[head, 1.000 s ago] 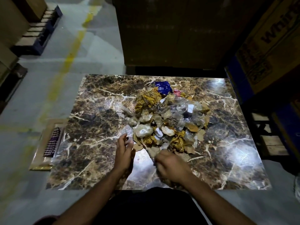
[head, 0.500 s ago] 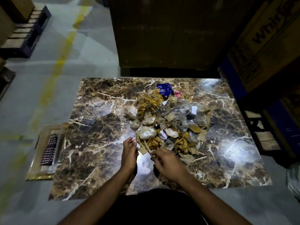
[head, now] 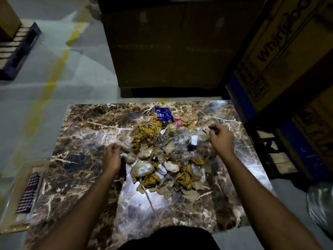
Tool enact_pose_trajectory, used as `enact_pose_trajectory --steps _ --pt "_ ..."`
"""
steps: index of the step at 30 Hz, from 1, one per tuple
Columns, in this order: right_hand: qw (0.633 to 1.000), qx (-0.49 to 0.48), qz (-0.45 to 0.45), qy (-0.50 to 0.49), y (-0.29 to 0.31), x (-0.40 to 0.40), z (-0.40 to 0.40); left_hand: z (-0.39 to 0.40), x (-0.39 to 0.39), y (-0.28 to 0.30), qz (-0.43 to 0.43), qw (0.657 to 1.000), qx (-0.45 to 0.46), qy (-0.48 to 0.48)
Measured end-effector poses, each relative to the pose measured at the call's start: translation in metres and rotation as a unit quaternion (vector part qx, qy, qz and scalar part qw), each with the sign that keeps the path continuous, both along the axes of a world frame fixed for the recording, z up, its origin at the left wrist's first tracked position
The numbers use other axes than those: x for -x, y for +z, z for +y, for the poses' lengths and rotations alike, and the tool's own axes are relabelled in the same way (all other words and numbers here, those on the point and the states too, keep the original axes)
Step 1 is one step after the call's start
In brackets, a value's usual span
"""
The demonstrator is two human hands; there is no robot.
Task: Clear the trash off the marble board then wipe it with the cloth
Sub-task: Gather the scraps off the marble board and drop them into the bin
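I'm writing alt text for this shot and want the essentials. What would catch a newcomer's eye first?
First, the pile of trash heaped in the middle of the glossy brown marble board, topped at its far edge by a blue wrapper. Then the two bare hands flanking it: the left hand at the pile's left side, the right hand at its right side, fingers curled. A checked cloth lies off the board's left edge.

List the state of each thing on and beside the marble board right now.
brown veined marble board: still littered, unwiped
heap of leaves and plastic trash: piled mid-board
blue foil wrapper: crumpled, at heap's far edge
checked cloth: off board, untouched
left hand: at heap's left edge
right hand: curled at clear plastic
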State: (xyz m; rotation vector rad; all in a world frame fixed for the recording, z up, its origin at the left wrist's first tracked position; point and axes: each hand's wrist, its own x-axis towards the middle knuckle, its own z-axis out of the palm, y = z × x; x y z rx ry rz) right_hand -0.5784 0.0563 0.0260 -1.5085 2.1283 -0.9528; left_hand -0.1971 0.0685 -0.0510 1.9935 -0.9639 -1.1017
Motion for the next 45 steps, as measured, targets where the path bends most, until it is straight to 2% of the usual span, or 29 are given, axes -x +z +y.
enact_pose_trajectory --steps 2,5,10,16,19,23,26,29,32,34,38,39,42,45 --pt "0.995 -0.093 0.02 -0.006 -0.022 0.034 -0.024 -0.015 0.0 -0.006 0.02 1.0 -0.008 -0.017" --pt "0.974 -0.224 -0.018 0.023 -0.054 0.064 -0.047 -0.027 0.002 -0.029 0.057 0.997 -0.043 -0.038" --pt "0.952 -0.286 -0.091 0.059 -0.079 0.068 -0.062 -0.015 0.027 0.004 0.05 0.997 -0.035 -0.05" --pt "0.952 -0.234 -0.169 0.099 -0.079 0.071 -0.063 -0.007 0.022 0.0 0.083 0.996 -0.019 -0.035" --pt "0.962 -0.186 -0.181 0.086 -0.067 0.079 -0.056 -0.006 0.025 0.004 0.09 0.996 0.0 -0.009" --pt "0.975 -0.116 -0.169 0.087 -0.049 0.085 -0.032 -0.003 0.031 0.013 0.064 0.997 0.03 0.036" --pt "0.98 -0.067 -0.164 0.094 -0.031 0.075 -0.006 0.005 0.048 0.029 0.016 0.995 0.086 0.042" --pt "0.981 -0.002 -0.183 0.069 -0.017 0.053 0.017 0.016 0.069 0.042 -0.001 0.986 0.169 0.011" --pt "0.977 0.05 -0.207 0.021 -0.01 0.023 0.027 0.025 0.095 0.057 0.0 0.978 0.201 -0.055" --pt "0.981 0.043 -0.185 0.025 -0.014 0.002 0.026 0.024 0.111 0.065 -0.022 0.975 0.205 -0.085" --pt "0.99 -0.034 -0.083 0.113 -0.019 -0.033 0.016 -0.003 0.117 0.052 -0.172 0.967 0.16 -0.094" --pt "0.988 -0.051 -0.054 0.135 -0.02 -0.039 0.014 -0.011 0.114 0.045 -0.188 0.967 0.142 -0.102" --pt "0.983 -0.087 -0.026 0.162 -0.027 -0.051 0.01 -0.021 0.109 0.033 -0.159 0.974 0.104 -0.124" --pt "0.981 -0.102 -0.013 0.162 -0.036 -0.055 0.009 -0.018 0.109 0.036 -0.153 0.972 0.103 -0.147"
